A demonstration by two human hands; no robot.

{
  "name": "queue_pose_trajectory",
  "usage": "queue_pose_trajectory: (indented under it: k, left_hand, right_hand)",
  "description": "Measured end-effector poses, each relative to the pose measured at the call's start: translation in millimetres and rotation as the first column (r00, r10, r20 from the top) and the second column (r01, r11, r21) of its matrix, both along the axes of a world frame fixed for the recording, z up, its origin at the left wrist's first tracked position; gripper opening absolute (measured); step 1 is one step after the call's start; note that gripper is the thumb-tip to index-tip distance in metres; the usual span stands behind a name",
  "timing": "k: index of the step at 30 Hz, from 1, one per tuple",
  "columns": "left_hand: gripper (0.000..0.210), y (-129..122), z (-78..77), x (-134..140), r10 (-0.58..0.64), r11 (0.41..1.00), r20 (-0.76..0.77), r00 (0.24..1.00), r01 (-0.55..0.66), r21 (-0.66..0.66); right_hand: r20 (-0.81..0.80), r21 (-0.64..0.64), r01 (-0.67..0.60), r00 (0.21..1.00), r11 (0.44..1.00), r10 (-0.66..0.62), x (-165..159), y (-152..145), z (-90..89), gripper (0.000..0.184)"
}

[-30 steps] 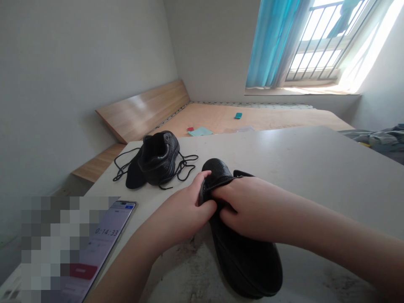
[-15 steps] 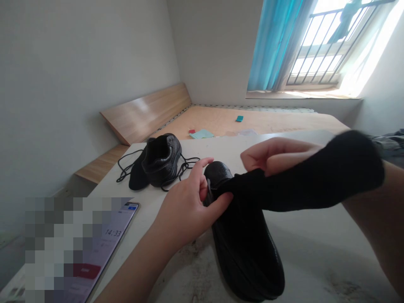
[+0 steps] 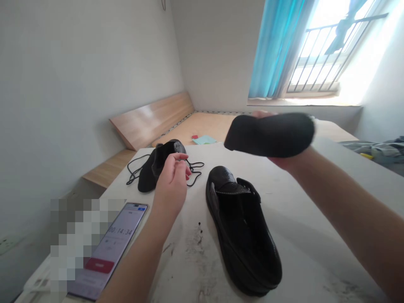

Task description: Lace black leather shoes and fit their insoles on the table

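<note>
My right hand (image 3: 285, 162) holds a black insole (image 3: 271, 134) up above the table, its broad face towards me; most of the fingers are hidden behind it. Below it, a black leather shoe (image 3: 243, 235) lies on the table with its toe pointing away and its inside open to view. Over the left part of the table is my left hand (image 3: 173, 179), empty, with loosely curled fingers a little apart. It overlaps the second black shoe (image 3: 160, 155) in view; I cannot tell if they touch. A black flat piece (image 3: 147, 176) lies against that shoe's left side.
A phone (image 3: 118, 240) showing a timer lies at the table's left edge. Black laces (image 3: 196, 168) spread beside the second shoe. Behind the white table (image 3: 186, 261) stands a bed with a wooden headboard (image 3: 154, 120). Beyond are a blue curtain (image 3: 271, 50) and a barred window.
My right hand has lifted the insole out and away from the near shoe, up and back. My left hand has let go of that shoe and moved left towards the second one.
</note>
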State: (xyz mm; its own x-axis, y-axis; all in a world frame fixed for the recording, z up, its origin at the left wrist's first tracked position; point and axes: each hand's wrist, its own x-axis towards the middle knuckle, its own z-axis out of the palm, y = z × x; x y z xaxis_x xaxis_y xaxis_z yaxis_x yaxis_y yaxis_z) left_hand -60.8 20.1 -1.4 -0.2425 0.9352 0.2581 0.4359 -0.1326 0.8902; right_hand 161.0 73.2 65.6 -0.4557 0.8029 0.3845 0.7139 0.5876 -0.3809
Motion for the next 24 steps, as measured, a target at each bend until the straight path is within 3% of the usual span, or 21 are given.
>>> queue_pose_trajectory:
  k: [6, 12, 19, 24]
  left_hand:
    - [0.068, 11, -3.2, -15, -0.029, 0.988, -0.18, 0.983, 0.001, -0.155]
    - [0.073, 9, -11.1, -11, -0.118, 0.959, -0.428, 0.896, -0.01, -0.285]
    - [0.055, 16, -20.5, -7, -0.16, 0.943, -0.577, 0.801, -0.048, -0.329]
    - [0.044, 16, -23.4, -10, -0.154, 0.941, -0.671, 0.725, -0.101, -0.324]
  right_hand:
    - [0.133, -0.112, -0.06, 0.988, 0.992, 0.075, -77, 33, -33.2, 0.018]
    - [0.376, -0.287, -0.056, 0.912, 0.956, 0.167, -128, 57, -56.4, 0.031]
    - [0.385, -0.445, -0.099, 0.876, 0.89, 0.29, -131, 68, -73.2, 0.03]
    - [0.204, -0.386, -0.239, 0.92, 0.891, 0.335, -114, 66, -67.8, 0.024]
